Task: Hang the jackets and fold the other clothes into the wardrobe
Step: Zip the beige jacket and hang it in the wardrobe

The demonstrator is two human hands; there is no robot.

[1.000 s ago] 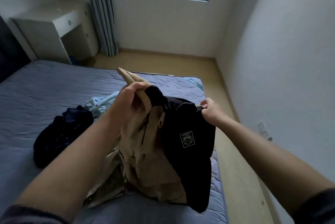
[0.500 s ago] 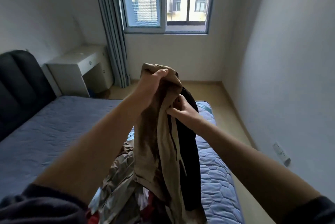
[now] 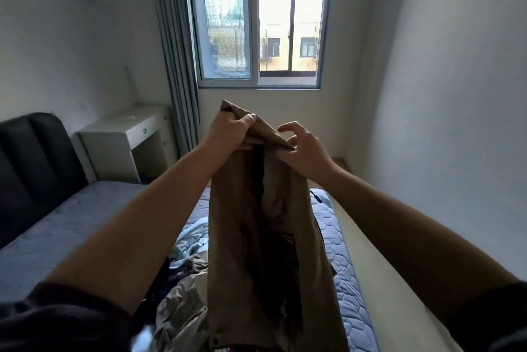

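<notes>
Head view: both hands are raised in front of the window (image 3: 259,26), holding one tan jacket (image 3: 236,237) up over the bed (image 3: 71,223). The left hand (image 3: 232,134) grips the bunched top of the jacket with its fingers curled round the cloth. The right hand (image 3: 305,149) pinches the top corner just beside it, forefinger lifted. The jacket hangs straight down between the forearms, dark lining showing along its open middle, and its lower end drops out of view at the bottom edge.

On the bed, under and left of the jacket, lies a heap of three garments as far as I can tell (they overlap): one light blue piece (image 3: 189,237), one dark piece (image 3: 171,277) and one grey crumpled piece (image 3: 182,317). A dark headboard (image 3: 28,166) stands at the left. Beyond it, one white counter (image 3: 125,134) with a drawer sits beside one grey curtain (image 3: 176,52)
</notes>
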